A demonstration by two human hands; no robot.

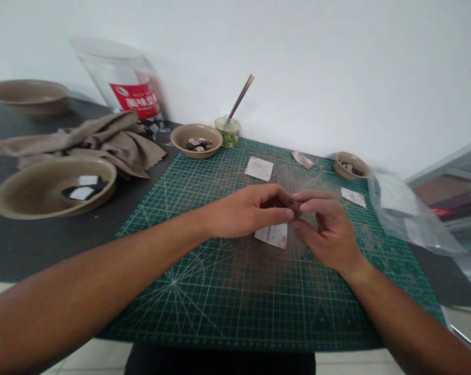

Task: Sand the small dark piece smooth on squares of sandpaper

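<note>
Over the middle of a green cutting mat (219,291), my left hand (258,208) and my right hand (329,229) meet at the fingertips. Between them they pinch a small brownish piece (295,209), mostly covered by the fingers, so its kind does not show. Just below the left fingers lies a whitish square sheet (272,237) with a dark line across it, partly hidden by that hand. Farther back on the mat rests another whitish square (259,169).
A small bowl of dark and pale bits (196,141) stands beside a green glass holding sticks (229,133). At left are a large bowl (32,192), a brown cloth (102,138) and a clear plastic jar (122,78). Another small bowl (350,165) and a plastic bag (410,213) lie right.
</note>
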